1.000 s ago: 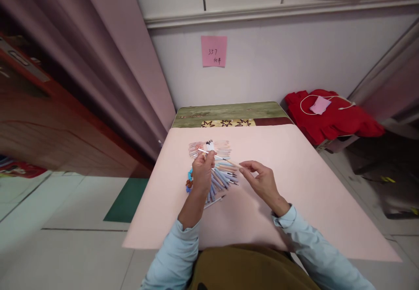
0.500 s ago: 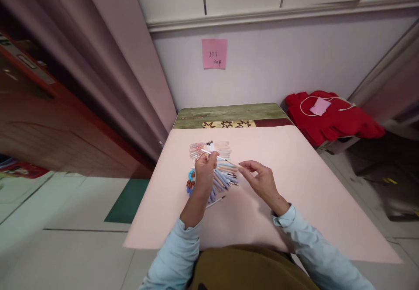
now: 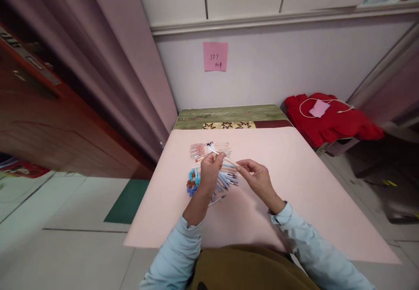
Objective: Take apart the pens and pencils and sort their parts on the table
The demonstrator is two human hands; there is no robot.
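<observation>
My left hand (image 3: 210,170) is closed round a thin pen refill (image 3: 225,159), which slants toward my right hand (image 3: 254,177). The right hand pinches the refill's other end between thumb and forefinger. Both hands hover over a fan of pastel pens (image 3: 225,177) lying on the pink table (image 3: 294,185). A row of clear pen barrels (image 3: 199,150) lies just beyond the left hand. Small blue and brown caps (image 3: 191,184) sit left of that hand.
A green patterned board (image 3: 229,116) lies at the table's far edge against the wall. A pink sticky note (image 3: 215,56) hangs on the wall. A red cloth with a white cable (image 3: 327,117) sits to the right. A curtain (image 3: 108,63) hangs at left.
My hands have drawn closer together. The left hand has shifted slightly right and the right hand slightly left, pushing the refill in; the camera tilted a little.
</observation>
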